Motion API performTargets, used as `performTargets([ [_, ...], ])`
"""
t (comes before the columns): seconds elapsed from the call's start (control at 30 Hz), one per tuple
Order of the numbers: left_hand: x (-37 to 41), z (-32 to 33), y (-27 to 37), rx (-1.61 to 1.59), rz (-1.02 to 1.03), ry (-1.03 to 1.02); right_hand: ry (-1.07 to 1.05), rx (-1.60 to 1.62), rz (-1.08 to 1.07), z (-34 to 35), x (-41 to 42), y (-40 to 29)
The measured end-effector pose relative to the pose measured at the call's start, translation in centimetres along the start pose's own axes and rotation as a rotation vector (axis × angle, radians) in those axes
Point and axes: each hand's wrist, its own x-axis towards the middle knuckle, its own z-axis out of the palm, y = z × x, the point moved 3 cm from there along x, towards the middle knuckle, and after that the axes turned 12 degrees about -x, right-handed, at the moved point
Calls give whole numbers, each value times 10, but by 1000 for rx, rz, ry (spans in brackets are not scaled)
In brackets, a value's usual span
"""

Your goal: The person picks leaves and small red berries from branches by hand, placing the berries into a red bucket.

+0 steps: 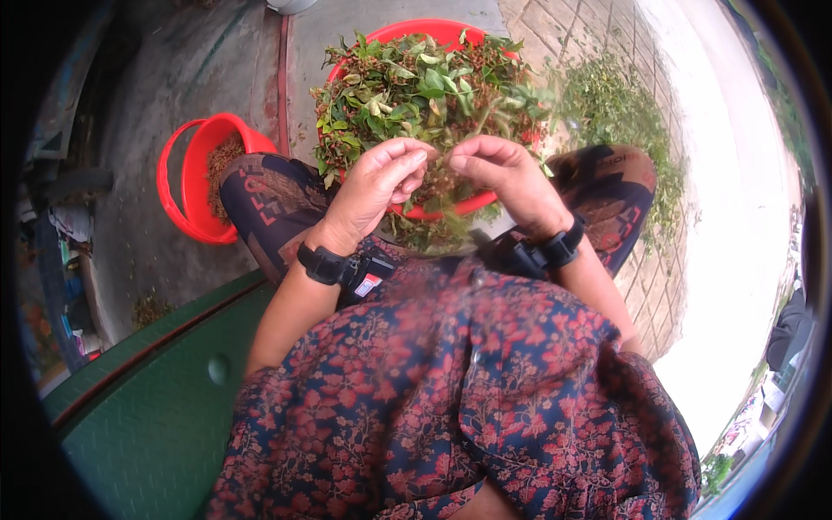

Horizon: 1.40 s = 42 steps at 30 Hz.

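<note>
Above a wide red plastic tub point(416, 27), my left hand point(377, 182) and my right hand point(507, 175) face each other with fingertips close together. On each hand, thumb and forefinger are drawn into a pinch. Blurred greenery lies around and below the fingertips, so I cannot tell whether a thin stem is between them. Heaped over the tub's rim are leafy sprigs point(429, 84) with clusters of small reddish-brown berries. More blurred leaves point(429, 234) show in front of the tub, between my knees. A black strap circles each wrist.
A red bucket point(195, 169) with a raised handle stands left of my left knee, holding small brown berries point(224, 162). Stripped-looking leafy twigs point(611, 104) lie piled on the paving at right. A green textured metal surface point(149, 403) stretches along my left side.
</note>
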Motion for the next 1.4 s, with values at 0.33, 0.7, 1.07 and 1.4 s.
performTargets([
  [0.33,-2,3,-11,-2,-67,19,54,-39,-34,-6,0,-6],
  [0.7,-4,10,-4,273,-16,1,91,-1072,-767,-6,-6,-46],
  [1.07,2,12,-8,427,75,-14,122,-1178,-785,2,-10,-40],
  [1.4,-4,20,-8,622,291,48,328,-1111,-654,3,-8,-26],
])
